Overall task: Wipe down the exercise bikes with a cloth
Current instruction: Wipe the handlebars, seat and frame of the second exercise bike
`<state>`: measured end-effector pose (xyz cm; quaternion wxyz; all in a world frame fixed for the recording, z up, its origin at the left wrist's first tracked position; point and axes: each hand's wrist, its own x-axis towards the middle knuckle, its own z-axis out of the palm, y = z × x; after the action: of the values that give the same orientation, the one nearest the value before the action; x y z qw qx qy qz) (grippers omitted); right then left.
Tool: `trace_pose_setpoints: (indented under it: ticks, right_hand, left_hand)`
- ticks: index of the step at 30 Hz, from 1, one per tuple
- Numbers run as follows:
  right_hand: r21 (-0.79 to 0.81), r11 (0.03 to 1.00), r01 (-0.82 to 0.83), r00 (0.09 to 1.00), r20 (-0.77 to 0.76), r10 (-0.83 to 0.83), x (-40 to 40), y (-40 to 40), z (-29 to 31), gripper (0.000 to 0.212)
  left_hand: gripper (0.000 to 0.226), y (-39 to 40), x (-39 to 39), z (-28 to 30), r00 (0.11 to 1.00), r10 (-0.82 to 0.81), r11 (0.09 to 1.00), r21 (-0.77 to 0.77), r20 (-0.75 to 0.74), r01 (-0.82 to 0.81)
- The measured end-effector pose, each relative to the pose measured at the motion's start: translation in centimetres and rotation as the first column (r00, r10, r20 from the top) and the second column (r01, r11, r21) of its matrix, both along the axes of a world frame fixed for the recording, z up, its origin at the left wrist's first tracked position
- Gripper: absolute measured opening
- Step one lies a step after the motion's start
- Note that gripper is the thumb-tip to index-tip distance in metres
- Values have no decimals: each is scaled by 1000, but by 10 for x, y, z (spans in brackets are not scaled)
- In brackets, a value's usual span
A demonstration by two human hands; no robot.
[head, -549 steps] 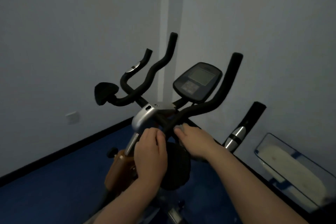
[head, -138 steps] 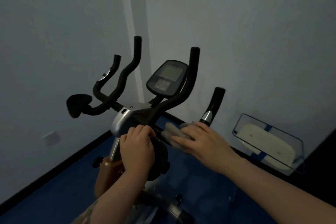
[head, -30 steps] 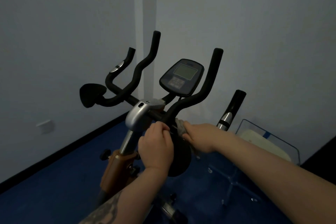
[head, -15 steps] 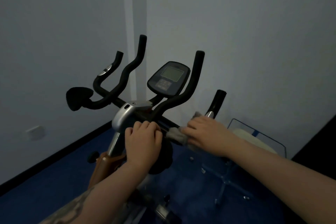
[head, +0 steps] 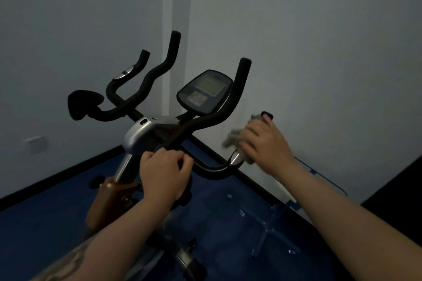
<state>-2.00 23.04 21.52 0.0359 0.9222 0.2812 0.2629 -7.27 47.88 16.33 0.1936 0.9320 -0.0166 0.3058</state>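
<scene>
right hand (head: 262, 141) is wrapping the cloth (head: 235, 136) round the right grip (head: 266, 114), fingers curled over both, only the grip's black tip and the chrome band (head: 235, 158) below it showing. cloth is bunching out on the inner side of the hand, grey and a bit blurred. left hand (head: 164, 171) is clamping the bar (head: 205, 166) near the stem, knuckles up, fingers curled tight round it, steadying the bike (head: 141, 137). out from there, the two tall horns (head: 239, 89) are rising either side of the console (head: 204, 91), and the far grip (head: 127, 75) is curling off to the left with a black pad (head: 83, 102) beside it. blue floor (head: 45, 223) below, pale walls (head: 319, 41) behind, a clear tray (head: 319, 178) by the right wall. looks like the handlebar step, with this right grip being rubbed. next move is calling for sliding the cloth off the tip and carrying it across to a horn or the console, left hand bracing the bar.
</scene>
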Motion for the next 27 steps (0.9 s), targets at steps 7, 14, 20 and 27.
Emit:
trace_pose_setpoints:
  ticks: [7, 14, 20, 27]
  right_hand:
    - [265, 963, -55, 998, 18, 52, -19, 8, -43, 32]
    - [27, 995, -97, 988, 126, 93, 38, -40, 21, 22]
    - [927, 354, 122, 985, -71, -155, 12, 33, -23, 52]
    - [953, -31, 302, 953, -302, 10, 18, 32, -26, 42]
  left_hand:
    - [39, 0, 1, -3, 1000, 21, 1000, -5, 13, -21]
    - [41, -1, 0, 0, 998, 44, 999, -21, 36, -43]
    - [43, -1, 1, -2, 997, 63, 998, -31, 51, -62]
    - [49, 1, 5, -8, 996, 77, 996, -55, 36, -75]
